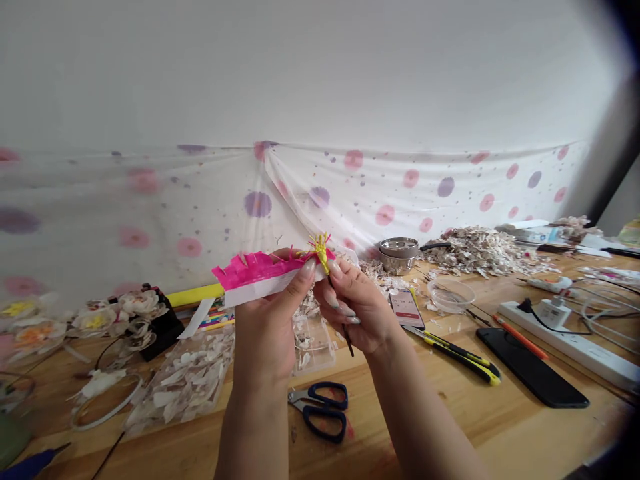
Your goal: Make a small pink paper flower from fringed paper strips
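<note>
In my left hand (283,300) is a fringed pink-and-white paper strip (257,275), pinched near its right end and stretching out to the left. My right hand (357,300) closes around a thin dark stem (349,340) topped by a yellow fringed flower center (321,250). The strip's right end meets the base of the yellow fringe, with a bit of pink behind it. Both hands are raised above the table, thumbs almost touching. Below them lie scissors (323,408) with dark blue handles, on the wood.
A clear tray of pale petals (183,377) and finished flowers (143,303) are at left. To the right are a utility knife (457,357), a black phone (533,367), a power strip (575,347), a lit phone (406,308), a metal bowl (399,257) and a petal heap (480,250).
</note>
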A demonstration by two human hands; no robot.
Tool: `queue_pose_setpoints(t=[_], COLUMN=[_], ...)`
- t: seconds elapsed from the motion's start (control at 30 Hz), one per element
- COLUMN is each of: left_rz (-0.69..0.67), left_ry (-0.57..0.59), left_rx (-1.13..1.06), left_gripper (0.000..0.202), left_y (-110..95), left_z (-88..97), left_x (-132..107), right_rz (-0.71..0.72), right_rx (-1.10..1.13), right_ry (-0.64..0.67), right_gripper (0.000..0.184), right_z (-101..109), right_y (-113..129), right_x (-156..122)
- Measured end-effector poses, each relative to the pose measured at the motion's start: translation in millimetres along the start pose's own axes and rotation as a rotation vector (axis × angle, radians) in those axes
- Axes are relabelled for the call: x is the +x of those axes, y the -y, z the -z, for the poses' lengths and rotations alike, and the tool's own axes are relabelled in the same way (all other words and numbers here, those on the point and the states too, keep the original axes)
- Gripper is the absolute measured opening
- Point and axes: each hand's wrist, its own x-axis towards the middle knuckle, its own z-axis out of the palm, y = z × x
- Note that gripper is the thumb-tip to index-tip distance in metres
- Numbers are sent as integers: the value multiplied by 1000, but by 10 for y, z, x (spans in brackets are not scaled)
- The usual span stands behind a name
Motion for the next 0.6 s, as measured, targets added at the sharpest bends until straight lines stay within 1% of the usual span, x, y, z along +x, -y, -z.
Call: queue_pose_setpoints(t=[0.1, 0.2, 0.27, 0.4, 0.47, 0.5, 0.53, 0.6], left_rz=[8, -7, 0, 20, 26, 27, 25, 12], left_ry=[-19, -20, -22, -50, -64, -68, -75, -94], left_rx=[42, 68, 58, 34, 25, 20, 17, 17], left_gripper=[19, 18, 15, 7, 4, 5, 7, 6], left_y=[17, 51, 73, 106, 115, 117, 116, 110], left_z=[11, 21, 16, -16, -31, -36, -39, -40], left_x=[3, 7, 4, -19, -34, -40, -45, -47], right_rz=[82, 213, 323, 598, 679, 689, 678, 602], right_rx=[-67, -217, -354, -712, -823, -832, -807, -687], right_ry=[-154, -330, -431, -563, -604, -604, -585, -517], right_gripper=[25, 23, 19, 8, 5, 5, 4, 6], right_z=[-44, -82, -89, -57, -42, -40, -42, -54], right_y=[-13, -53, -93, -178, -200, -201, -196, -167], right_x=[-2, 1, 3, -2, -7, -10, -12, -13])
